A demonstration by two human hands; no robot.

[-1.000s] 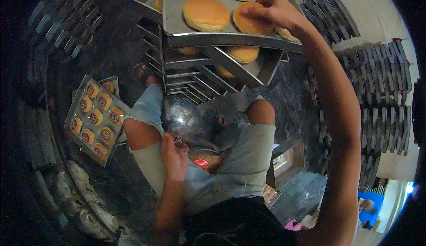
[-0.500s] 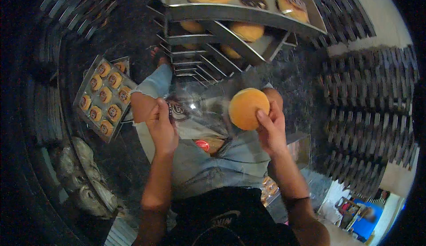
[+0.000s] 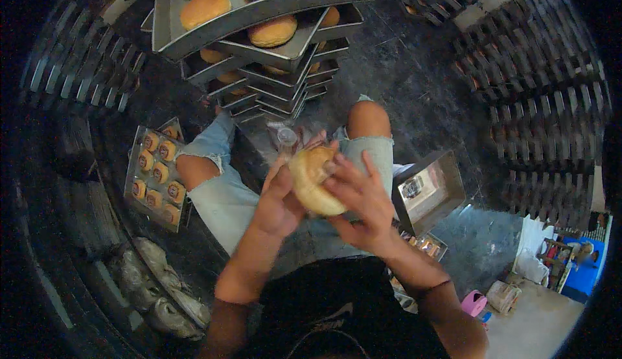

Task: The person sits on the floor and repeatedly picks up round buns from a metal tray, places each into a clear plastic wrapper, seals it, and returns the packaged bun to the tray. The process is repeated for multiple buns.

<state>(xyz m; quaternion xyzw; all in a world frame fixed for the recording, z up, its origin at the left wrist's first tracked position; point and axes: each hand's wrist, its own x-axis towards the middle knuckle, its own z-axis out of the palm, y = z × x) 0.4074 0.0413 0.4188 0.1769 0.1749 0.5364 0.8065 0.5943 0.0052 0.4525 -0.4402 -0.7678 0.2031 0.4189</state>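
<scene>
One round golden bun (image 3: 314, 181) sits between both hands, over the person's lap, just above the torn pale jeans (image 3: 223, 197). Right hand (image 3: 359, 200) cups it from the right, fingers spread over its top and side. Left hand (image 3: 278, 200) presses on its left edge, fingers close together, thumb side up; a clear plastic bag (image 3: 285, 135) shows just beyond the bun, near the left fingertips, can't tell if it's pinched. Judgement: bun looks soft, so a light cupped hold beats a squeeze; keep fingers wide on the crust, support from below, bag mouth held open with the other hand if it goes in there.

Outward: tall rack of metal trays (image 3: 272, 9) straight ahead, more buns on the upper ones. Flat tray of small glazed rolls (image 3: 155, 178) on the floor by the left knee. Metal box-like device (image 3: 427, 190) by the right knee. Stacked dark crates (image 3: 544, 100) to the right, pink small container (image 3: 473, 302) on the floor lower right.
</scene>
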